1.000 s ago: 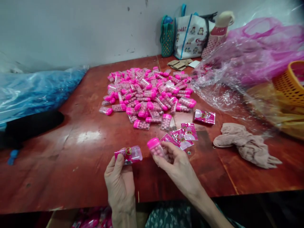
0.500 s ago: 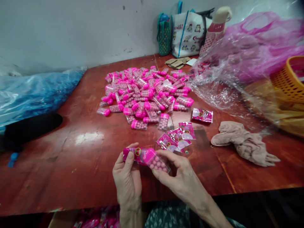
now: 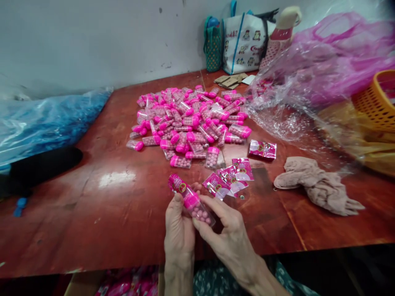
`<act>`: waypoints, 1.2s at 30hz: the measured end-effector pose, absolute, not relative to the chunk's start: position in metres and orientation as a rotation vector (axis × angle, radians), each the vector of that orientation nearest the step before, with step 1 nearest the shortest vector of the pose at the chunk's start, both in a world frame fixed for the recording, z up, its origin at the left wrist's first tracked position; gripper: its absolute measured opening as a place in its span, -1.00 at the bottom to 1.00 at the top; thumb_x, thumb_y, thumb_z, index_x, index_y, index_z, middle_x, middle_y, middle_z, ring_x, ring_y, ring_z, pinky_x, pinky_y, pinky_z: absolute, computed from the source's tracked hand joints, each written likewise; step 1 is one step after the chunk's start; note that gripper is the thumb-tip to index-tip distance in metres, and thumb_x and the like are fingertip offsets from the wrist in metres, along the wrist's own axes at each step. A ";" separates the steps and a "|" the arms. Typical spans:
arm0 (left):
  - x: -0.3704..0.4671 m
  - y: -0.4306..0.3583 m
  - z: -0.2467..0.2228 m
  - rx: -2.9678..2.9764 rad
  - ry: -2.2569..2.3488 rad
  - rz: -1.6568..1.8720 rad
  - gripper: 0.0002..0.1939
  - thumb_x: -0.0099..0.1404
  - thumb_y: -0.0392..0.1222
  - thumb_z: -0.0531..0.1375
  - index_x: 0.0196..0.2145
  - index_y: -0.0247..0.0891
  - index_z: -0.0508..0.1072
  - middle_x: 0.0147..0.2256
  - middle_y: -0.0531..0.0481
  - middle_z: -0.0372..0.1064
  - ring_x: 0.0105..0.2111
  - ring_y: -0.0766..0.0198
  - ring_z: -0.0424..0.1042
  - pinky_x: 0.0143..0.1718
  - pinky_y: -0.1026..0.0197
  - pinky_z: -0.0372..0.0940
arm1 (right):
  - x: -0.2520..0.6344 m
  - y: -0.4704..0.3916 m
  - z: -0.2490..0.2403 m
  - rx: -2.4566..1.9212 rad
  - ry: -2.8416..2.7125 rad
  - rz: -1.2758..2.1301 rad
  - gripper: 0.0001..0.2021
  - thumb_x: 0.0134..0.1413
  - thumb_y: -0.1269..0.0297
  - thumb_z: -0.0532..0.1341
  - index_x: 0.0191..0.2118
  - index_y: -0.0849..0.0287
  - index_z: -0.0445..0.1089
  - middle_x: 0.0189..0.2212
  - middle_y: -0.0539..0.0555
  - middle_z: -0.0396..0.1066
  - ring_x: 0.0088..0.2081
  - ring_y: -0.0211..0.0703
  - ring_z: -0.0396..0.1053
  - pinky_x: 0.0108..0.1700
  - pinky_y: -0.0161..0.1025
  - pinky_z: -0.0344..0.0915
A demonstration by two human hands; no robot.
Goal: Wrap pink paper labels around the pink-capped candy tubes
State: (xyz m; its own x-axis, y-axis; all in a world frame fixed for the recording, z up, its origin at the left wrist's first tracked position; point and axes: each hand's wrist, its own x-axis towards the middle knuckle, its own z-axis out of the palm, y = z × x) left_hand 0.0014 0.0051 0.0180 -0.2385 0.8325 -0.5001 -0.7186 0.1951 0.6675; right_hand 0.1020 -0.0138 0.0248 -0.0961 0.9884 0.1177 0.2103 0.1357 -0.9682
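Note:
Between my hands is a small clear container [image 3: 202,215] of pink balls with a bright pink cap, tilted above the table's front part. A shiny pink printed sleeve [image 3: 177,183] extends from its cap end, up and to the left. My right hand [image 3: 226,228] pinches the container's lower end between thumb and fingers. My left hand [image 3: 180,224] cups the sleeve and cap from the left, thumb raised beside them. Flat pink printed sleeves [image 3: 217,185] lie just beyond my right hand. Farther back is a heap of similar capped containers [image 3: 185,119].
A stack of pink sleeves [image 3: 263,149] and a beige cloth [image 3: 319,185] lie on the right. Clear and pink plastic bags and an orange basket [image 3: 375,100] stand behind. Blue plastic [image 3: 52,123] and a black item [image 3: 46,166] are on the left.
My left hand has moved right, closer to my right hand. The sleeve and container have turned to a steeper angle, with the sleeve end now pointing farther up the table.

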 end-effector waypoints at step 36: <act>-0.001 -0.001 0.022 0.298 1.151 1.343 -0.77 0.01 -0.11 0.32 -0.45 -0.36 0.53 -0.55 -0.03 0.44 -0.49 0.23 0.44 -0.42 0.22 0.37 | 0.098 -0.008 0.013 -1.000 -0.668 1.874 -0.75 -0.19 0.28 0.36 -0.36 0.23 0.33 -0.54 -0.07 0.34 -0.58 -0.37 0.26 -0.52 -0.39 0.31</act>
State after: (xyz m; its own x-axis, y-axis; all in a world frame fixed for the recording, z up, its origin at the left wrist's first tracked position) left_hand -0.0015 -0.0010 0.0223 -0.1875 0.8605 -0.4737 -0.6003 0.2814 0.7486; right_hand 0.0976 -0.0081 0.0127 -0.2852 0.8837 -0.3710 -0.4503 -0.4653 -0.7621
